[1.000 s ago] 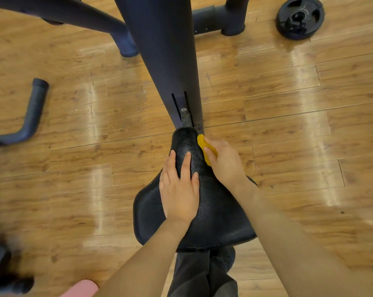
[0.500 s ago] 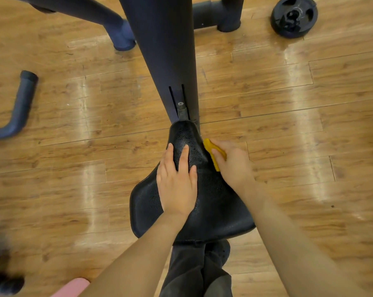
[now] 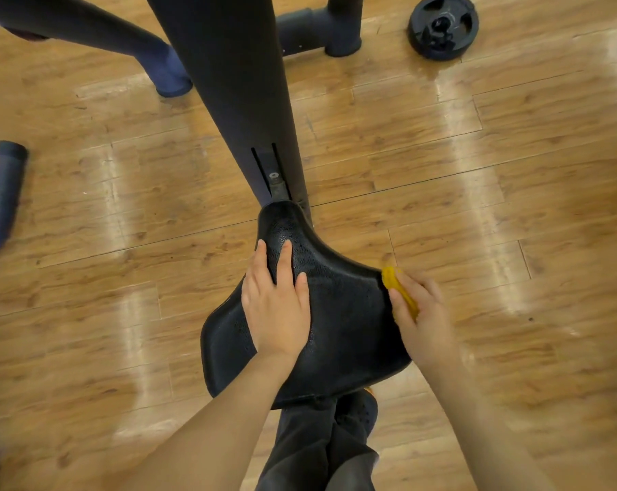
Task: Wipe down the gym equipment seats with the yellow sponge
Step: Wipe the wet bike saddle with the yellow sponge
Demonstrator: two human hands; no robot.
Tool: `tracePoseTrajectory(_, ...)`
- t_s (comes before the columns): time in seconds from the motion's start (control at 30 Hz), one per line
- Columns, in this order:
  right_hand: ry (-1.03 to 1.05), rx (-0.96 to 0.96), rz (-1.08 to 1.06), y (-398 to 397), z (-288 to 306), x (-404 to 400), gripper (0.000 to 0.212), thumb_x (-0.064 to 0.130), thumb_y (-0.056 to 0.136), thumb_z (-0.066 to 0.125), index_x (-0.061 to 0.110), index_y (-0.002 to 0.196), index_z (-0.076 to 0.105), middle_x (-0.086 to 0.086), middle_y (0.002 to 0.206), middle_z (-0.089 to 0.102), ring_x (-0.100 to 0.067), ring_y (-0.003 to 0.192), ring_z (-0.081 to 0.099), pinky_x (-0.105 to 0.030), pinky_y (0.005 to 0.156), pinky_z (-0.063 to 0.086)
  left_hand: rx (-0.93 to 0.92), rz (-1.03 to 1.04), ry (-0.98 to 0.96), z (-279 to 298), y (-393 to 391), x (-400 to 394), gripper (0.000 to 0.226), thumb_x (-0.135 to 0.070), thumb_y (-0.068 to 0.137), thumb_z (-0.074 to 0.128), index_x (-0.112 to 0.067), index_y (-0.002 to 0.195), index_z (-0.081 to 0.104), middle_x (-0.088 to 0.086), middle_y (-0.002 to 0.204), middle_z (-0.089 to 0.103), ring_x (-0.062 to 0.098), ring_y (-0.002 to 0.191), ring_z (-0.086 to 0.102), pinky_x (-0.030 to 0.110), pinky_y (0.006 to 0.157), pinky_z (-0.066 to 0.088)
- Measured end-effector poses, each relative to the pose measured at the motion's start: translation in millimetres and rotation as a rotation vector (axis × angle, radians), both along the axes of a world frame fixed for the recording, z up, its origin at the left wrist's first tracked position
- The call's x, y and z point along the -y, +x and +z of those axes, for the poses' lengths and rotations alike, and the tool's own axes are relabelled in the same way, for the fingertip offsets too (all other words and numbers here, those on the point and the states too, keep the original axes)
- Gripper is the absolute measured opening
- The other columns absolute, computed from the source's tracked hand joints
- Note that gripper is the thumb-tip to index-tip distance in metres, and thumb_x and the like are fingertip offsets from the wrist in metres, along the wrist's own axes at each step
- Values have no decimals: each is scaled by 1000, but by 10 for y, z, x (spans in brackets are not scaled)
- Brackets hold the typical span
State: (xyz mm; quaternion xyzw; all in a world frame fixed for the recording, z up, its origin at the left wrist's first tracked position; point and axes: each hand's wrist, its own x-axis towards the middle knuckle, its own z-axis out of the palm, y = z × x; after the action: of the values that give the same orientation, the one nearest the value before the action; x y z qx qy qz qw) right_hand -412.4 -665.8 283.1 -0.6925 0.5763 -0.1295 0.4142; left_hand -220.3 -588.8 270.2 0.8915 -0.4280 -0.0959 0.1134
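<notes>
A black textured bike seat (image 3: 338, 313) fills the middle of the view, its narrow nose pointing away from me. My left hand (image 3: 275, 303) lies flat on the seat's left half, fingers straight toward the nose. My right hand (image 3: 422, 313) grips the yellow sponge (image 3: 397, 288) and presses it against the seat's right edge. Most of the sponge is hidden under my fingers.
A dark frame post (image 3: 236, 83) rises from the seat's nose toward the top. A black weight plate (image 3: 443, 26) lies on the wooden floor (image 3: 512, 171) at top right. A dark handle bar (image 3: 4, 196) sits at left. My dark trouser legs (image 3: 321, 448) stand below the seat.
My right hand has slid the sponge from beside the seat's nose back along the right edge toward the wide part. My left hand stays on the seat.
</notes>
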Motion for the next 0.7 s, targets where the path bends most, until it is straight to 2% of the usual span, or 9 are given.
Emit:
tracePoseTrajectory(0.07,4,-20,-126,-96,21,-207,34,25,97,52,17,128,60,4,108,53,-5,99,49,-4,85,33,-4,3,7,0,4,3,50,-33,98,45,-21,146,37,15,152,31,31,135,36,48,103,40)
tracePoseTrajectory(0.17,36,-1,-230,-138,40,-399,35,24,97,51,19,132,57,2,111,54,-10,101,51,-20,89,40,-18,4,0,-4,3,5,50,-32,97,45,-20,146,37,15,152,32,33,133,37,48,104,39)
tracePoseTrajectory(0.23,18,3,-231,-84,25,-328,34,23,98,51,17,131,58,1,111,56,-11,102,52,-25,90,41,-18,2,-7,-4,1,8,50,-32,97,45,-20,145,38,16,151,32,34,132,39,48,104,38)
tracePoseTrajectory(0.33,-11,12,-157,61,-25,-91,34,22,98,52,17,131,59,0,116,59,-5,106,47,-20,94,36,-19,10,-16,-9,-6,9,50,-30,96,48,-20,145,40,16,151,32,35,132,39,50,103,38)
tracePoseTrajectory(0.43,-58,23,-118,167,-110,29,33,21,98,53,16,130,60,-2,120,60,-17,114,51,-34,103,41,-19,8,-24,-27,0,7,50,-31,96,46,-20,145,41,16,151,32,36,134,37,52,102,38)
tracePoseTrajectory(0.53,-116,41,-143,141,-198,-46,33,24,97,52,15,127,62,-5,117,62,-24,111,54,-43,100,44,-19,7,-32,-40,6,6,50,-36,96,38,-21,144,40,16,151,32,36,134,37,51,101,37)
tracePoseTrajectory(0.7,-157,90,-341,13,-171,-471,40,31,92,50,16,127,63,-8,115,57,-24,108,54,-35,100,41,-26,8,-44,-39,19,2,51,-38,96,37,-23,145,39,16,152,32,37,133,37,51,104,35)
